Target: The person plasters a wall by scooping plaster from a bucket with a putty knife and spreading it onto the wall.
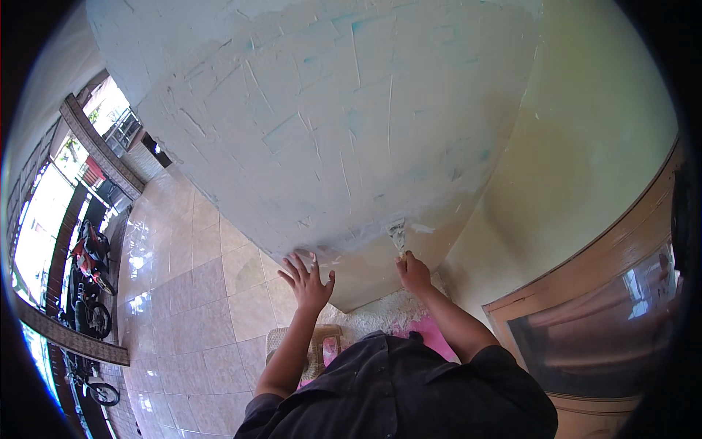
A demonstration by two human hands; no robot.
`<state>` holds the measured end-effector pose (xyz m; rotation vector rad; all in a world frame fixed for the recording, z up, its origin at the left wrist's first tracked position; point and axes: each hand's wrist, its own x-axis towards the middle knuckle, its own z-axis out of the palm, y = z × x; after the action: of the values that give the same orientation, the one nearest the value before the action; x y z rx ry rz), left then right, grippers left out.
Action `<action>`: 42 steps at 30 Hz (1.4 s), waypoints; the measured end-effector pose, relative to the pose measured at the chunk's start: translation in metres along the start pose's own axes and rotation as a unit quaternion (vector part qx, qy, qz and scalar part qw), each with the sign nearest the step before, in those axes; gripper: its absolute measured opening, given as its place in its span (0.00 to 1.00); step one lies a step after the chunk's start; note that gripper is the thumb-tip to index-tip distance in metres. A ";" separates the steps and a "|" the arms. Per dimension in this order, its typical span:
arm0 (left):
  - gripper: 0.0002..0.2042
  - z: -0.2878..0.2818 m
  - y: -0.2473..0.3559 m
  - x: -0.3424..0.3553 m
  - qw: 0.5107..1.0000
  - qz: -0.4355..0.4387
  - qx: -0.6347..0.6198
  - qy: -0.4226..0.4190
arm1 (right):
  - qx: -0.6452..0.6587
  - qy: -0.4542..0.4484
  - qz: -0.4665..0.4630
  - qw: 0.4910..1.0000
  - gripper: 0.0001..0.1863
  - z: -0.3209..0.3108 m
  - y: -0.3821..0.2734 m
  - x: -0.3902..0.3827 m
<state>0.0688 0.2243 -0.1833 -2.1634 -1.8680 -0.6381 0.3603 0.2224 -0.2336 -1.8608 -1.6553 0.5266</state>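
My right hand [414, 275] is closed round the handle of a putty knife [397, 233]. The knife's pale, smeared blade points upward at the lower part of a wall [322, 139], and it appears to lie against the surface. Whitish filler covers this wall in uneven strokes, with thin ridges and bluish patches showing through. To the left, my left hand [312, 287] has its fingers spread, near the wall's lower left edge. It holds nothing, and whether its fingertips touch the wall I cannot tell.
A yellow-green wall [585, 139] meets the filled one at a corner on the right. Below it stands a wooden frame [504, 314] with a dark pane. Under me are a woven beige item [322, 340] and pink material [431, 338]. A red motorbike [91, 252] stands beyond the tiled floor [194, 293].
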 end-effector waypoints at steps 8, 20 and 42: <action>0.39 0.039 -0.016 0.009 0.998 -0.010 0.012 -0.060 | 0.010 0.078 -0.069 0.994 0.20 -0.037 -0.079 0.041; 0.37 0.044 -0.023 0.009 0.997 -0.043 -0.007 -0.070 | -0.003 0.035 -0.069 0.997 0.21 -0.051 -0.109 0.034; 0.35 0.030 -0.013 -0.005 0.999 0.001 -0.012 0.032 | -0.054 -0.053 -0.086 0.993 0.20 0.024 -0.043 -0.002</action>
<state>0.0606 0.2352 -0.2136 -2.1334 -1.8336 -0.7254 0.3123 0.2264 -0.2231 -1.7698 -1.9284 0.4793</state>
